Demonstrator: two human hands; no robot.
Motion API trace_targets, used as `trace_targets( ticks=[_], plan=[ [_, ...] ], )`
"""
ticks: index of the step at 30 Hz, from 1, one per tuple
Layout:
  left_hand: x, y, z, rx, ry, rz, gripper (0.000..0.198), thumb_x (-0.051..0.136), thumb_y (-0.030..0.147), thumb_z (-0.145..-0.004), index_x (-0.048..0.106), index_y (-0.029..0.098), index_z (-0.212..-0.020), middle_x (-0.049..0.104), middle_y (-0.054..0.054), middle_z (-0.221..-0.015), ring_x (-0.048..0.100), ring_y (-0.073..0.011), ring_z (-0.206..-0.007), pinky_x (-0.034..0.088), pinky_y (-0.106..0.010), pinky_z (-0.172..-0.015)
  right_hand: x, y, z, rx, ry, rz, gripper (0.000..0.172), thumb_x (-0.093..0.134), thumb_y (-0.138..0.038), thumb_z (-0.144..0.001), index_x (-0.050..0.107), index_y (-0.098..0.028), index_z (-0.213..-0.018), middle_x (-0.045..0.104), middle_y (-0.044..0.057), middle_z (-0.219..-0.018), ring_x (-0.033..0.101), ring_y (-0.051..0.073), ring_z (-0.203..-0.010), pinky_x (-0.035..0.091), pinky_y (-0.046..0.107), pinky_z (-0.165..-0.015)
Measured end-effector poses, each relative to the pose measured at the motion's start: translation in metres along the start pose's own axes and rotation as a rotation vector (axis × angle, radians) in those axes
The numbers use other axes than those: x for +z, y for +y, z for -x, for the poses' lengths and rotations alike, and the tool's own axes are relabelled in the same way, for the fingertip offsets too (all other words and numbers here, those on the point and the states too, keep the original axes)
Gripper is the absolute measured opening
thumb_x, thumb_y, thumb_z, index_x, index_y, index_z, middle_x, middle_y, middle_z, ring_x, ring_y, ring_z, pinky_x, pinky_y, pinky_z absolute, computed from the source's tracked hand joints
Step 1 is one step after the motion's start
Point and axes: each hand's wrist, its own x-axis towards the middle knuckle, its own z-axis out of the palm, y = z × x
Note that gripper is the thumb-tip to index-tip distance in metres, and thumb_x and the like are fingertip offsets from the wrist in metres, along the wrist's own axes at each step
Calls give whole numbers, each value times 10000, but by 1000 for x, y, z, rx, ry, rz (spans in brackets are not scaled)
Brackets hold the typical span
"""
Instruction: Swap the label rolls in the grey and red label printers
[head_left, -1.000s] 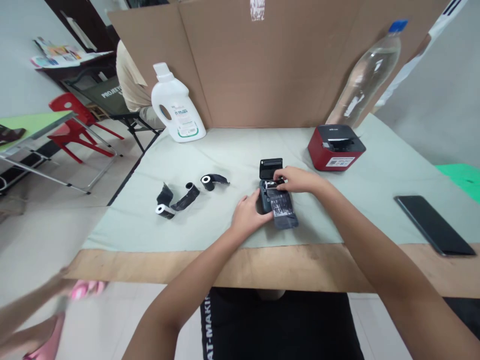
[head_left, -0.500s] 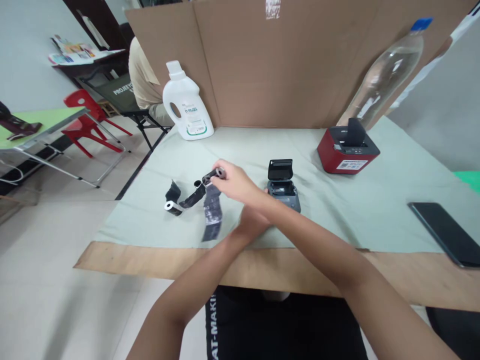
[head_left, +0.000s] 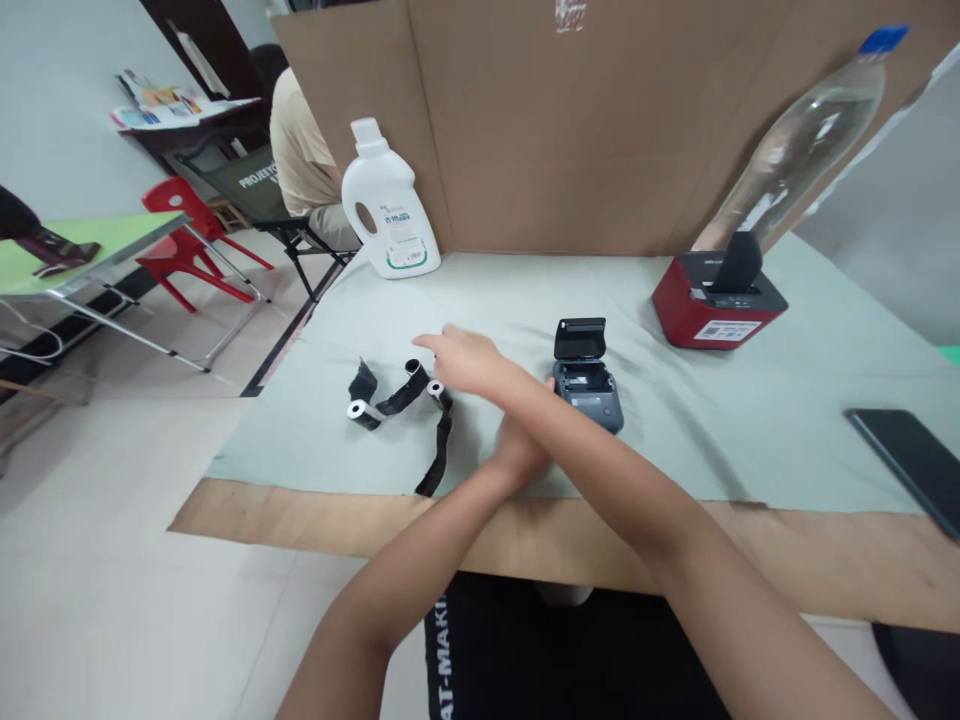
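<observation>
Set down since half a second ago: black paper roll point(head_left: 436, 392), now lying on the tabletop point(head_left: 315, 440), tail strip trailing toward the near edge, long axis near-to-far. Right hand point(head_left: 463, 362) hovering just above, fingers loosely spread, holding nothing. Left hand point(head_left: 523, 452) mostly hidden beneath the right forearm, grip unclear, possibly touching the open grey printer point(head_left: 589, 385). Farther back, red printer point(head_left: 716, 305).

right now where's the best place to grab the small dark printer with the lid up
Probably by the two long sides of the dark printer body, coming from above and the near edge. Its lid stands open at the back, and the left hand sits beside its left side.
</observation>
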Motion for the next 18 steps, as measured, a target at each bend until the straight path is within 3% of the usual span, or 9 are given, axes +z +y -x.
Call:
trace_targets(
  ticks=[2,4,7,10,13,16,18],
  plan=[
    [-2,2,-3,56,-25,-44,651,704,423,-1030,500,208,-1609,568,-156,-1656,509,-393,-1569,355,-543,-1359,-5,16,-9,-109,1,139,605,534,-62,-989,664,-293,-1533,632,188,-1485,634,351,-1271,503,406,-917],
    [-5,6,-7,115,-49,-94,595,718,448,-1024,566,238,-1559,619,-120,-1610,528,-410,-1539,339,-560,-1357,-2,30,-18,-205,-30,285,516,545,-33,-972,765,-251,-1384,636,195,-1456,575,372,-1294,474,424,-940],
    [-9,11,-9,132,-48,-96,468,719,475,-1011,665,301,-1442,700,-65,-1515,616,-407,-1434,425,-575,-1290,10,47,-29,-306,-16,385,432,474,-16,-1006,785,-203,-1241,696,173,-1342,546,345,-1257,431,401,-910],
    [-12,12,-6,76,-49,-42,491,765,471,-956,681,310,-1413,747,-66,-1436,683,-390,-1341,529,-565,-1192,16,60,-30,-343,30,338,270,563,-80,-1005,742,-169,-1186,717,162,-1254,547,325,-1197,406,385,-896],
    [-14,15,-2,15,-61,-52,571,824,512,-902,685,237,-1383,781,-121,-1336,713,-406,-1270,541,-572,-1168,11,72,-13,-285,166,34,148,744,-268,-945,690,-154,-1022,699,140,-1144,577,275,-1042,428,362,-887],
    [-16,17,-2,-28,-60,-90,691,838,618,-878,660,203,-1401,777,-152,-1322,706,-427,-1269,512,-597,-1185,-2,86,31,-132,306,-452,367,661,-532,-992,610,-193,-861,635,57,-902,575,212,-834,467,332,-794],
    [-16,18,-2,-20,-58,-96,741,857,624,-864,641,210,-1439,766,-146,-1359,690,-421,-1312,488,-590,-1214,-10,97,73,15,375,-693,549,431,-715,-1046,616,-217,-906,606,44,-816,601,225,-787,498,341,-746]
  ],
)
